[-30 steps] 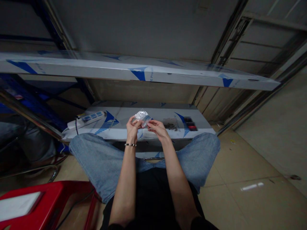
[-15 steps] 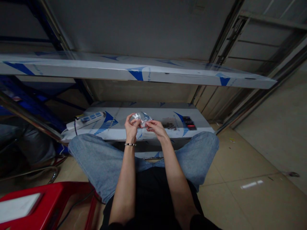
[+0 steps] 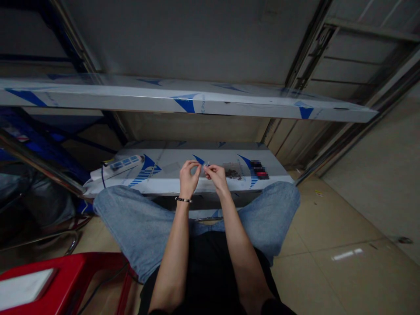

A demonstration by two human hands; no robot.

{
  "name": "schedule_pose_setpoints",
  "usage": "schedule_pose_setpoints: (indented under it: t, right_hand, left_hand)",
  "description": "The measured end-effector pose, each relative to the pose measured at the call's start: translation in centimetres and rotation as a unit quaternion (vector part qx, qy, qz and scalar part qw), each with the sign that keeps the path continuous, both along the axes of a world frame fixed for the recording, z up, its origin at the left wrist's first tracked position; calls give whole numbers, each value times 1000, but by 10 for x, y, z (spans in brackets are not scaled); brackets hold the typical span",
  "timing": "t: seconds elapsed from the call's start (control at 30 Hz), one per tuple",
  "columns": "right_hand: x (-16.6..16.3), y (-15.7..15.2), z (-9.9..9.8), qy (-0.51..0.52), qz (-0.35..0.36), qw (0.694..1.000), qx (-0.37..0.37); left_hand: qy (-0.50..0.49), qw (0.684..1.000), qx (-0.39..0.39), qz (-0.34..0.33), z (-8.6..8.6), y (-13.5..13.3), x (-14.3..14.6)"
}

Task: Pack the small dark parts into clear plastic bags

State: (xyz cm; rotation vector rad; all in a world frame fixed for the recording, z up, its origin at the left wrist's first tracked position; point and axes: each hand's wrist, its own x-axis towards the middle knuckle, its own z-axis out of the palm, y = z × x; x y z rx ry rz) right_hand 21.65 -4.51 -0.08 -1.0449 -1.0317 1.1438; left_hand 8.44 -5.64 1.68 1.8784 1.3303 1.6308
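My left hand is raised over the lower shelf, its thumb and fingers curled together at the tips; whatever they pinch is too small to make out. Close beside it, my right hand pinches a small piece of clear plastic between thumb and forefinger. The plastic shows just above the meeting fingertips of both hands. To the right, a clear plastic bag with small dark pieces lies on the shelf. A faint flat clear sheet or bag lies left of my left hand.
The lower shelf has film with blue marks. A white power strip sits at its left end, a blurred-out dark and red item at its right. An upper shelf crosses ahead. A red stool stands at lower left.
The shiny crinkled clear plastic spread between my hands has gone from view; only a small clear piece shows at the fingertips. My left hand has moved right, closer to my right hand.
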Motion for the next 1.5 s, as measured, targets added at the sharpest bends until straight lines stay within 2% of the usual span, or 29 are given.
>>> schedule_pose_setpoints:
  t: [0.07, 0.37, 0.53, 0.67, 0.73, 0.8, 0.87, 0.93, 1.07, 1.13, 1.2, 1.3, 1.5]
  right_hand:
    - [-1, 0, 0, -9, 20, 1000, 7]
    - [4, -1, 0, -53, 92, 993, 45]
    - [8, 1, -4, -140, 121, 981, 54]
    - [5, 6, -13, -176, 123, 976, 39]
    - [5, 8, -16, -166, 110, 980, 23]
    - [6, 8, -17, -146, 99, 984, 12]
    - [9, 6, -16, -130, 104, 986, 12]
    - [13, 5, -15, -132, 113, 985, 21]
    - [19, 5, -15, -174, 98, 979, 46]
    - [22, 7, -16, -199, 98, 973, 56]
    - [24, 8, -16, -229, 117, 964, 64]
    - [24, 7, -14, -255, 165, 951, 60]
    - [19, 0, -8, -219, 178, 958, 52]
  left_hand:
    - [24, 999, -13, -26, -3, 2, 1]
    - [88, 995, -36, -28, -2, 2, -6]
    - [144, 987, -72, -21, -9, 4, -11]
    - [213, 971, -104, 26, -17, 6, -12]
    - [213, 969, -108, 68, -20, 7, -11]
    - [185, 974, -104, 83, -21, 8, -9]
    - [152, 982, -104, 50, -20, 7, -8]
    - [129, 985, -114, -11, -17, 6, -7]
    - [121, 977, -139, -111, -11, 5, -9]
    - [134, 969, -151, -141, -10, 5, -11]
    - [158, 964, -163, -137, -11, 5, -12]
    - [205, 960, -167, -97, -14, 4, -11]
    - [235, 954, -157, -100, -11, 4, -11]
